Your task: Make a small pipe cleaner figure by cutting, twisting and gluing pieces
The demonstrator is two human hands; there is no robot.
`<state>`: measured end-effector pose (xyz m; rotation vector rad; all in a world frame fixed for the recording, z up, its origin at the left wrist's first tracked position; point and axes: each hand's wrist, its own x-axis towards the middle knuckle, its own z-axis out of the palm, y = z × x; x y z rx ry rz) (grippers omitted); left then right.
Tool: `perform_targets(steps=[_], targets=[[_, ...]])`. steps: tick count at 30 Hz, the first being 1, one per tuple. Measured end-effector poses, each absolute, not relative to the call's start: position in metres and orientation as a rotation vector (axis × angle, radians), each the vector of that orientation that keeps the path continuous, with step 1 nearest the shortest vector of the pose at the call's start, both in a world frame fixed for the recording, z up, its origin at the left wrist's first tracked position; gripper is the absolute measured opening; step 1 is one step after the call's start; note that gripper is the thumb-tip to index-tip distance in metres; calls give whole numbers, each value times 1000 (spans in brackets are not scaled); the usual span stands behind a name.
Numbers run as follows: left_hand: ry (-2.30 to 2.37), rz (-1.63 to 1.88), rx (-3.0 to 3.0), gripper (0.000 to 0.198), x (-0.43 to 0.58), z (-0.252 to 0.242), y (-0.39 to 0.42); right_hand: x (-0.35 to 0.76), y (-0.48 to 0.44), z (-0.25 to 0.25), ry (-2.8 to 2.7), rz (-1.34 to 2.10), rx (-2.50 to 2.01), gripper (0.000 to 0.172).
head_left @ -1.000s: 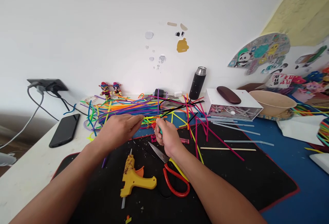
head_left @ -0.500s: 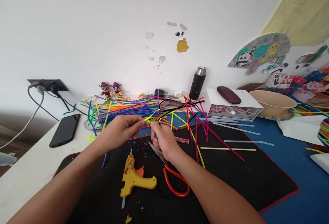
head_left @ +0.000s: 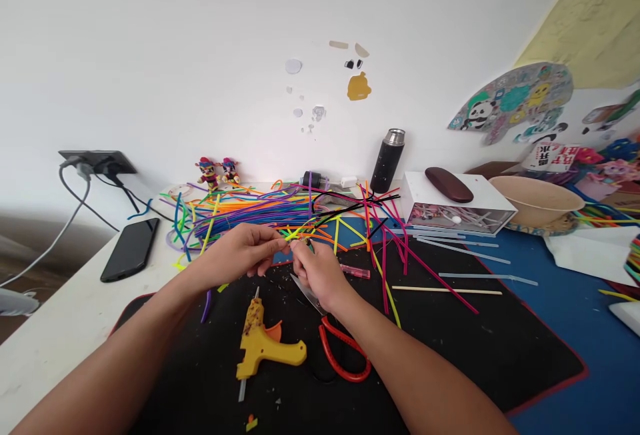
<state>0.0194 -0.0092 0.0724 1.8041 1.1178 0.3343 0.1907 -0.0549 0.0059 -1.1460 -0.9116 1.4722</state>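
Pinched between the thumb and fingers of my left hand (head_left: 253, 250) is a fuzzy yellow-green pipe cleaner (head_left: 299, 230), with thin ends poking up. My right hand (head_left: 319, 274) is closed in a fist beside it, thumb tip close to the left fingertips. A small dark part shows above that fist, but what it grips is mostly hidden. Under the right wrist lie scissors with red handles (head_left: 345, 372), blades pointing up-left. Nearer me, a yellow glue gun (head_left: 273, 350) rests on the black mat (head_left: 450, 342), a clear glue stick in its rear.
A heap of coloured pipe cleaners (head_left: 250, 212) stretches behind my hands. To the right are a black flask (head_left: 388, 162), a white box (head_left: 463, 198), a bowl (head_left: 535, 195), clear sticks (head_left: 485, 276) and a wooden stick (head_left: 445, 290). A phone (head_left: 131, 250) lies left.
My hands have drawn slightly closer together, with less of the pipe cleaner showing between them. A yellow-green scrap now shows below my left forearm. The whole view has shifted a little.
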Motion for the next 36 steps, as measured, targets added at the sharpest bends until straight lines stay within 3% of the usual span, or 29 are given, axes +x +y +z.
perform_targets(steps=[21, 36], targets=[[1267, 346, 2096, 46, 21, 74, -13, 190, -53, 4, -912, 1550, -1101, 39], [1208, 653, 2913, 32, 20, 54, -18, 190, -51, 2, -842, 1590, -1118, 34]])
